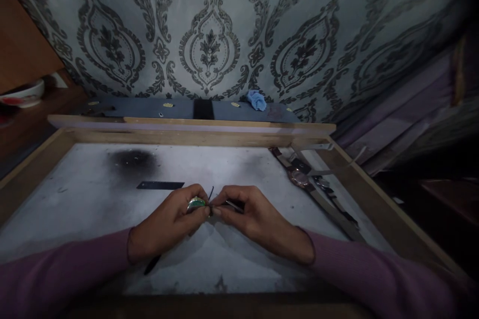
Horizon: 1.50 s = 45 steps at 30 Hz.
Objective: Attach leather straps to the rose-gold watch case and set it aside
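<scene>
Pinched in my left hand (172,217) is a watch (195,204) with a shiny rounded case that catches green light. A dark strap end (152,264) sticks out below that hand. My right hand (258,217) is closed with its fingertips meeting the left ones, on a slim metallic tool (235,205) whose exact kind I cannot make out. Between the hands, a thin dark piece (211,193) points upward. The fingertips hide the spot where they meet. Beyond my left hand lies a flat dark strip (160,185).
A wooden-rimmed tray table (194,138) with a stained white surface surrounds my hands. Several watches, one with a brown strap (299,178), lie along its right side. Behind the rim are a blue crumpled cloth (256,100) and, at far left, a bowl (24,94).
</scene>
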Each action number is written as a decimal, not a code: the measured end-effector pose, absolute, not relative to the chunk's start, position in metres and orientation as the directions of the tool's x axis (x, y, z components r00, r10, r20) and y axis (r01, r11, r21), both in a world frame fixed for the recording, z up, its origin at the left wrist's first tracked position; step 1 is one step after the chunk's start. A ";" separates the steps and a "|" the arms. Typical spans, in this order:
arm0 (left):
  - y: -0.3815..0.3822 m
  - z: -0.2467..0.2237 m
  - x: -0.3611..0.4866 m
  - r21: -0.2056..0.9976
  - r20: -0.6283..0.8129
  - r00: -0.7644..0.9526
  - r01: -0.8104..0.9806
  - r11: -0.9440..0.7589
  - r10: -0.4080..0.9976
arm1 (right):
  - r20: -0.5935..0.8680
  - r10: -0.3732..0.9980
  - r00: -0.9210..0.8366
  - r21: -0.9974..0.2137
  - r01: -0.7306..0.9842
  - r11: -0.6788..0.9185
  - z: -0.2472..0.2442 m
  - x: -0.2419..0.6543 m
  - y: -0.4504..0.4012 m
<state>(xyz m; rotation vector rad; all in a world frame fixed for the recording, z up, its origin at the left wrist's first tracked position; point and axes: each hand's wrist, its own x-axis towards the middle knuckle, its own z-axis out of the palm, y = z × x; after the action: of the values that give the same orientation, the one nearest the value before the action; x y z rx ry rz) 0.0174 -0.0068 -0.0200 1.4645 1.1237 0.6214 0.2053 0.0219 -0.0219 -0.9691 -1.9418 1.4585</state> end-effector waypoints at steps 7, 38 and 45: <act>-0.004 -0.025 0.012 0.955 -0.225 0.417 0.275 0.114 0.881 | 0.029 0.899 -0.437 -0.936 0.305 0.178 -0.017 0.213 0.034; -0.002 -0.023 0.009 0.917 -0.217 0.438 0.398 0.028 0.873 | -0.018 0.857 -0.514 -0.452 0.769 0.452 -0.012 0.230 -0.001; 0.000 -0.022 0.011 0.920 -0.208 0.442 0.391 0.021 0.873 | -0.030 0.871 -0.490 -0.414 0.799 0.436 -0.012 0.234 -0.001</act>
<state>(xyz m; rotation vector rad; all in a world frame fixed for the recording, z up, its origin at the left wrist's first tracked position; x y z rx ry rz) 0.0108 -0.0003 -0.0218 1.5790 1.1386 0.5401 0.2340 -0.0015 -0.0123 -1.4708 -2.4976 0.5643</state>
